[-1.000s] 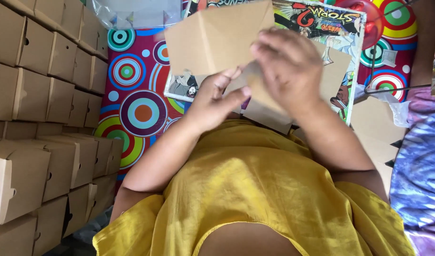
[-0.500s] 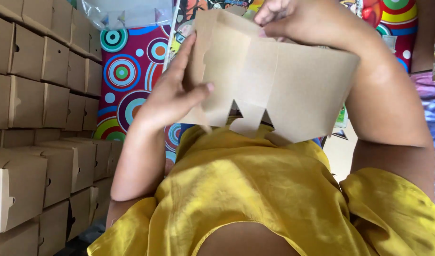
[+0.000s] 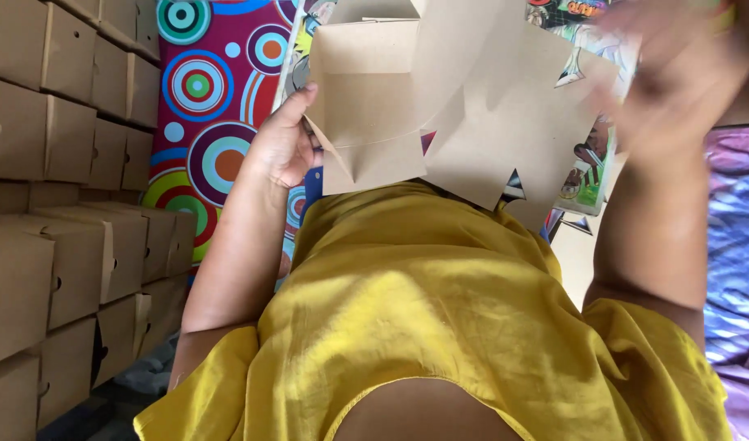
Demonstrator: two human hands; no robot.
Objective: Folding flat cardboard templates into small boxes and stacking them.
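A brown cardboard box blank (image 3: 440,106), partly folded with notched flaps along its lower edge, is held up in front of my chest. My left hand (image 3: 283,139) grips its left side, thumb on the near face and fingers hidden behind the card. My right hand (image 3: 668,73) is blurred at the upper right, fingers spread, at or just past the blank's right edge; whether it touches the card is unclear. My yellow shirt (image 3: 440,327) fills the lower view.
Stacks of folded brown cardboard boxes (image 3: 56,163) line the left side. A mat with coloured concentric circles (image 3: 211,106) lies beneath, with a printed comic-style sheet (image 3: 591,163) behind the blank. Blue-purple cloth (image 3: 737,269) sits at the right edge.
The blank has opened out and turned, its left part now folded into a box corner. My right hand has left the top edge and swung out to the right, blurred.
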